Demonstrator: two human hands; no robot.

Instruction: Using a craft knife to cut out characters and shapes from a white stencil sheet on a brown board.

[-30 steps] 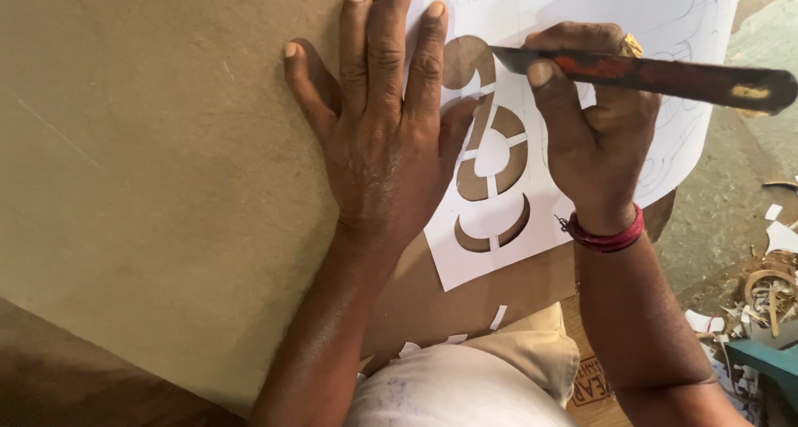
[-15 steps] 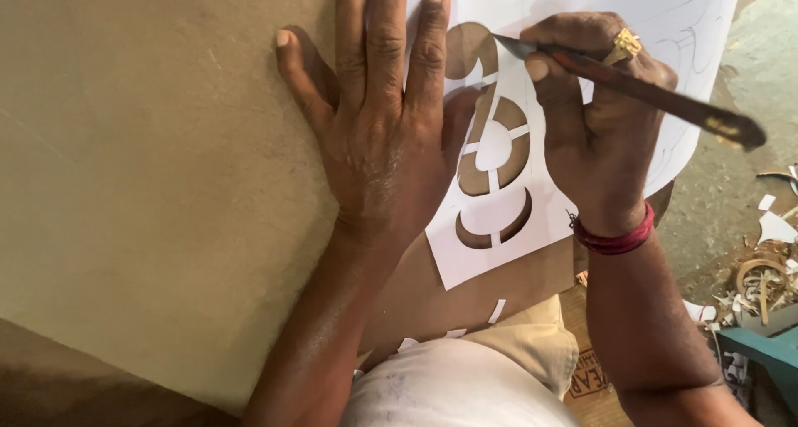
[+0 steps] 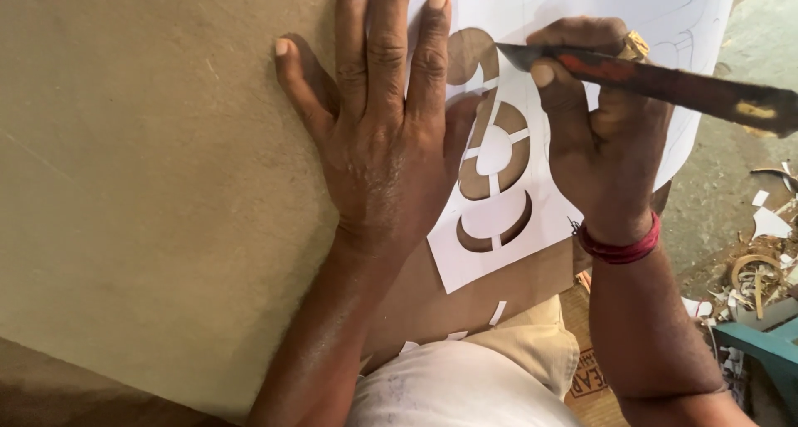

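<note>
Right hand [image 3: 611, 144] grips blade [image 3: 665, 82] over stencil [image 3: 540, 219].

Board [image 3: 150, 186] bare left of left hand [image 3: 391, 153], stencil [image 3: 532, 219] between hands, scraps [image 3: 761, 261] crowd floor at right

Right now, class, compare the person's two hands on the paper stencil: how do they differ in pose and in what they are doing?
The left hand lies flat, fingers spread, pressing the white paper stencil onto the brown board; the right hand is curled around a long dark blade. The left hand holds nothing; the right hand wears a ring and a red wrist thread. Both rest on the stencil.
</note>
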